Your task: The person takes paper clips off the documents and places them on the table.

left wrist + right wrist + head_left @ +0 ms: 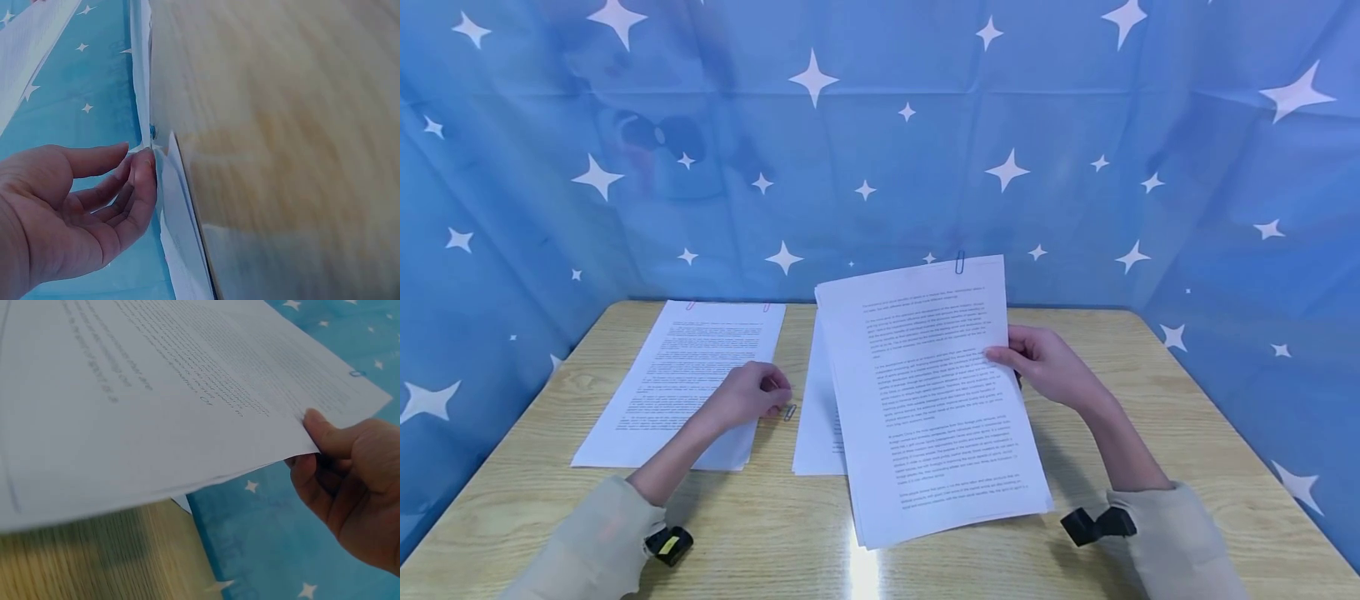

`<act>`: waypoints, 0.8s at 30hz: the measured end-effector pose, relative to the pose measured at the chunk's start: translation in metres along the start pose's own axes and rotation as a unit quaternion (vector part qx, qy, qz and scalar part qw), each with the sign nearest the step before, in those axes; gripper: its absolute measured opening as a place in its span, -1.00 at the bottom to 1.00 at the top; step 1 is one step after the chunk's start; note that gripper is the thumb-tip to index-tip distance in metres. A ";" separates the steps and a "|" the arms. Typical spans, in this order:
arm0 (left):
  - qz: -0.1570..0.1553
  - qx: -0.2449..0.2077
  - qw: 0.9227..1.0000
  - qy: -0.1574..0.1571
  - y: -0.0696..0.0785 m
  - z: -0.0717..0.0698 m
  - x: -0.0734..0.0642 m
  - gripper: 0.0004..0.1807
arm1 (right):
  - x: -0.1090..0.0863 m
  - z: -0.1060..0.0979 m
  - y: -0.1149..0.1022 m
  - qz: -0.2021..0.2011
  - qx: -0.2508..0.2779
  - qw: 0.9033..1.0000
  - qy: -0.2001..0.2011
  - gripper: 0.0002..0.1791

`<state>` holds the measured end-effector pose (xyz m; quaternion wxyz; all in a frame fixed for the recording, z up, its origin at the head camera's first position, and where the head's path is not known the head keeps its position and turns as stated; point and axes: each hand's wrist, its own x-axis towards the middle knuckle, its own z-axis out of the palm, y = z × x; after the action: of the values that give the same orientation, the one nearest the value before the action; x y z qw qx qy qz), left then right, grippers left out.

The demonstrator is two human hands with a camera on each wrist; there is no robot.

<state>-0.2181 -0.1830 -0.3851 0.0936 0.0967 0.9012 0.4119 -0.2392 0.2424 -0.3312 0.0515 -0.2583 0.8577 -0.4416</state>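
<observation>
My right hand [1048, 367] pinches the right edge of a sheaf [932, 400], lifted at frame centre-right, one dark clip [960, 262] on top. My left hand [748, 392] hovers at left-centre — thumb parted, fingers loosely bent — beside a loose paperclip [790, 412] on the bench [1187, 433]. Seemingly mid-clipping; next calls for a fine pinch.

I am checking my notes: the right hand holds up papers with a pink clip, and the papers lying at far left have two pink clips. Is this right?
Not quite: the clip on the papers the right hand holds up is blue, as the head view shows. The far-left papers do have two pink clips.
</observation>
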 end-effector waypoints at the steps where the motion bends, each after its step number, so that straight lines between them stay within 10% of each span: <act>1: 0.000 0.000 1.000 0.005 0.001 0.000 0.000 -0.88 | 0.000 0.000 0.000 -0.001 0.000 1.000 0.000 -0.73; 15: 0.049 -0.050 0.993 0.095 0.018 0.004 0.002 -0.83 | 0.000 0.002 0.004 -0.010 0.010 1.000 0.001 -0.71; 24: 0.099 -0.150 0.971 0.160 0.041 0.004 -0.004 -0.82 | 0.001 0.003 0.005 -0.018 0.014 1.000 0.004 -0.72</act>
<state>-0.2092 -0.1544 -0.3564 -0.0797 0.1028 0.8187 0.5593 -0.2410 0.2424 -0.3372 0.0431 -0.2713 0.8468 -0.4555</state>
